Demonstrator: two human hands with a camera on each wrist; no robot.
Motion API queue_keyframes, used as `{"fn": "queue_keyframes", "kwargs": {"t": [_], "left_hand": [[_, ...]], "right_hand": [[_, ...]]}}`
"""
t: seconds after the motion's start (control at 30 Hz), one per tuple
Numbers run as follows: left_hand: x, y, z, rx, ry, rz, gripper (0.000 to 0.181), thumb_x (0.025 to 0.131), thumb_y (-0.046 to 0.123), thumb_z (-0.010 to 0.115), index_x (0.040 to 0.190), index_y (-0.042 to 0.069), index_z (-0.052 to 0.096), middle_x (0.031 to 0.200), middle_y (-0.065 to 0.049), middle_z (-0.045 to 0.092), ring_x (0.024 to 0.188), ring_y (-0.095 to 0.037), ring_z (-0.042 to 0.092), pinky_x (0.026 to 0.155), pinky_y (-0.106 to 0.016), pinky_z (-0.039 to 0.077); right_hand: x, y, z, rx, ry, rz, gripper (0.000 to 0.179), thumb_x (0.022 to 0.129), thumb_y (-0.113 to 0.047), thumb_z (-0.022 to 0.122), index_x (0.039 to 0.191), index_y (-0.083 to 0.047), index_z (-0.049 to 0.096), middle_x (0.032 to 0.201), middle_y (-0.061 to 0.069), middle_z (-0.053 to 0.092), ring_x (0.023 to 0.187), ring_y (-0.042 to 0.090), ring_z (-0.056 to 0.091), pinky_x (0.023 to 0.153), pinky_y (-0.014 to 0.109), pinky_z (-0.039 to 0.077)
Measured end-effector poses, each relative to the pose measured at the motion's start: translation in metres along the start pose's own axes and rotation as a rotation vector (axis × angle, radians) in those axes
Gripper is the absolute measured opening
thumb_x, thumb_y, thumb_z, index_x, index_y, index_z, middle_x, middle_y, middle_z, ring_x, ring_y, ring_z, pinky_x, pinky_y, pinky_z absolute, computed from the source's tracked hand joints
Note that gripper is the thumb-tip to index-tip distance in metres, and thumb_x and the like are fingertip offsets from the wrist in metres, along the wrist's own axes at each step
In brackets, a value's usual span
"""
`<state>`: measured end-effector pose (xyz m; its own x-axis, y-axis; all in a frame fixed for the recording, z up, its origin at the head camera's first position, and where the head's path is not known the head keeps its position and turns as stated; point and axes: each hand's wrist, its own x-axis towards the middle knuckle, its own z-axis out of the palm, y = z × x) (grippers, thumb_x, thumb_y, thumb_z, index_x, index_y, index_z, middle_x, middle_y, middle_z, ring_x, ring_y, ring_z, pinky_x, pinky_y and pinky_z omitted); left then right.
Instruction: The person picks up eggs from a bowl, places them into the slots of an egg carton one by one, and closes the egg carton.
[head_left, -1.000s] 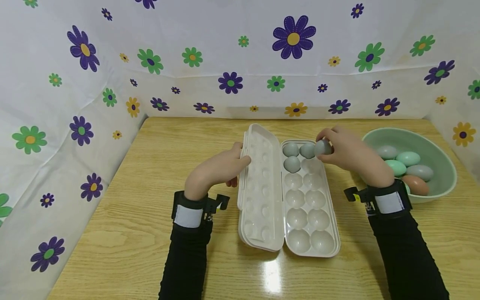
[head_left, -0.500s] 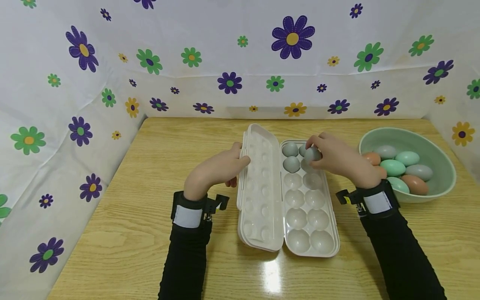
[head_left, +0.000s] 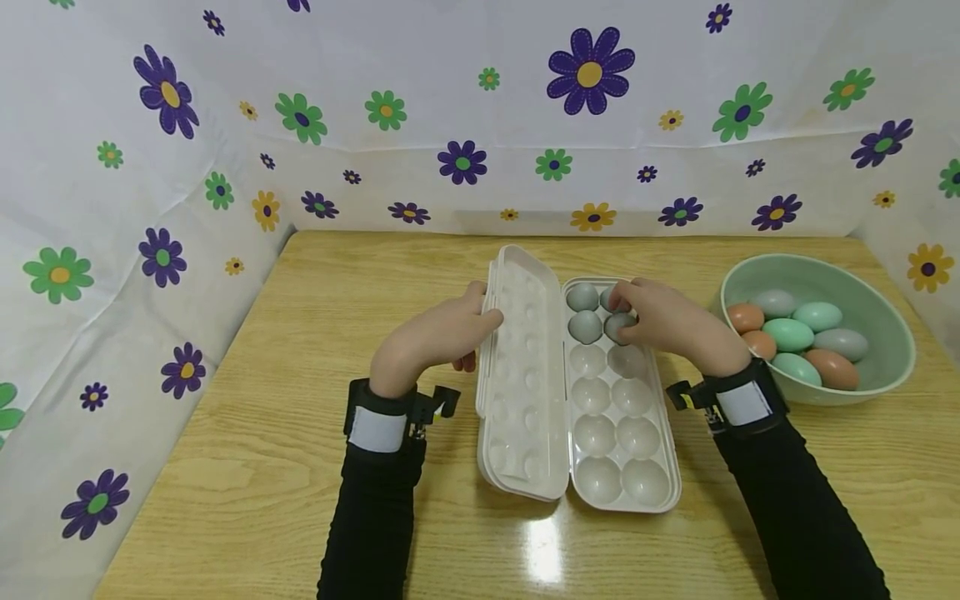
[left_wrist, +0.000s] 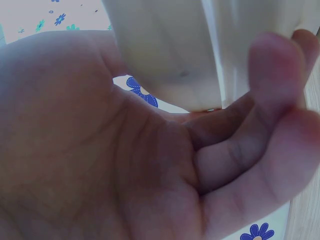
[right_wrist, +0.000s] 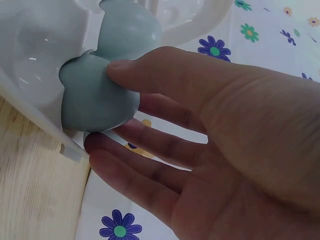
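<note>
My right hand (head_left: 667, 319) pinches a gray egg (right_wrist: 95, 97) in the egg box (head_left: 637, 437), close beside three more gray eggs (head_left: 585, 327). Bumping those could make them wobble. Off left, my left hand (head_left: 435, 337) pinches the lid (head_left: 528, 396); a tug could slide the egg box.

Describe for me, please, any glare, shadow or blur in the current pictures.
Head view: strong glare on the table near the egg carton; left wrist: dim left hand, soft-looking fingertips; right wrist: small glints inside the carton, right hand partly shaded.
</note>
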<state>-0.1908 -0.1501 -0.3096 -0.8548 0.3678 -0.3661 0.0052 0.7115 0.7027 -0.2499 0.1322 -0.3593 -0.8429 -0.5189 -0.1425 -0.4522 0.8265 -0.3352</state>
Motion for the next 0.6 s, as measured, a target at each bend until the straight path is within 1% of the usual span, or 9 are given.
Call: {"fn": "queue_keyframes", "kwargs": {"t": [0.27, 0.6], "left_hand": [[0.0001, 0.0011, -0.0003, -0.007, 0.001, -0.004, 0.044, 0.098, 0.026, 0.031, 0.135, 0.002, 0.026, 0.072, -0.009, 0.052, 0.053, -0.022, 0.052, 0.050, -0.028, 0.044], [0.0000, 0.0010, -0.0003, -0.005, -0.002, -0.007, 0.045, 0.098, 0.026, 0.031, 0.135, 0.002, 0.026, 0.072, -0.009, 0.052, 0.053, -0.022, 0.052, 0.050, -0.028, 0.044]], "right_hand": [[-0.0001, -0.0009, -0.0008, 0.002, 0.008, -0.003, 0.030, 0.080, -0.009, 0.066, 0.108, -0.002, 0.059, 0.100, 0.015, 0.058, 0.089, 0.028, 0.055, 0.081, 0.043, 0.046], [0.0000, -0.0013, -0.0009, 0.012, 0.000, 0.006, 0.030, 0.081, -0.009, 0.066, 0.109, -0.002, 0.059, 0.101, 0.015, 0.058, 0.089, 0.028, 0.055, 0.081, 0.043, 0.046]]}}
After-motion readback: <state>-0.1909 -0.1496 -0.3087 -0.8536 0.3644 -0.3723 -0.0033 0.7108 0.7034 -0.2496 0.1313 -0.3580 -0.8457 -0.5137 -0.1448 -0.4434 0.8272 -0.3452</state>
